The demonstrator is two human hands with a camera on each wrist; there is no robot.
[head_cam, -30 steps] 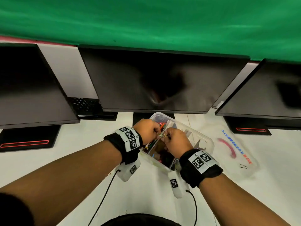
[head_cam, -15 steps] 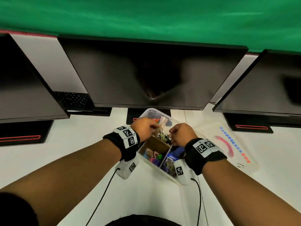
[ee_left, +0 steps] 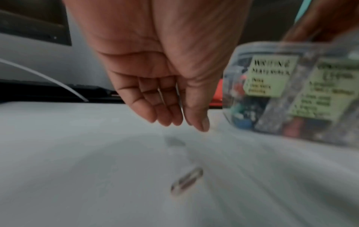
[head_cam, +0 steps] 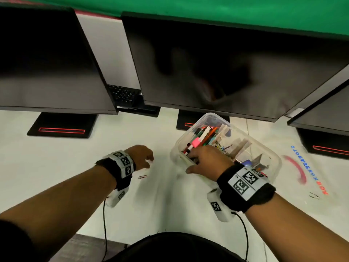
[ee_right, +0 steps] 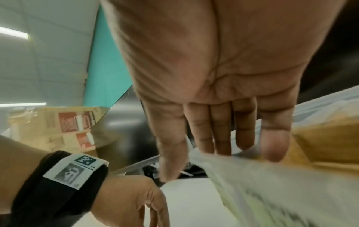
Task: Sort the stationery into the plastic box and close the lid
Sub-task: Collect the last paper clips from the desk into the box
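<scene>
The clear plastic box stands open on the white table, with pens and markers in its far-left compartment and clips and small items in the others. My right hand rests on the box's near-left rim, fingers straight over the edge and thumb outside; in the right wrist view the right hand lies on that rim. My left hand hovers left of the box, fingers relaxed and empty. A paper clip lies on the table just below it, blurred in the left wrist view as paper clip. The lid lies right of the box.
Three dark monitors on black stands line the back of the table, close behind the box. A keyboard sits behind the left gap. The table's front edge is near my body. Green labels are on the box's side.
My left hand has come out of the box and moved left over the table, where a paper clip now lies. My right hand has shifted from the compartments to the near-left rim.
</scene>
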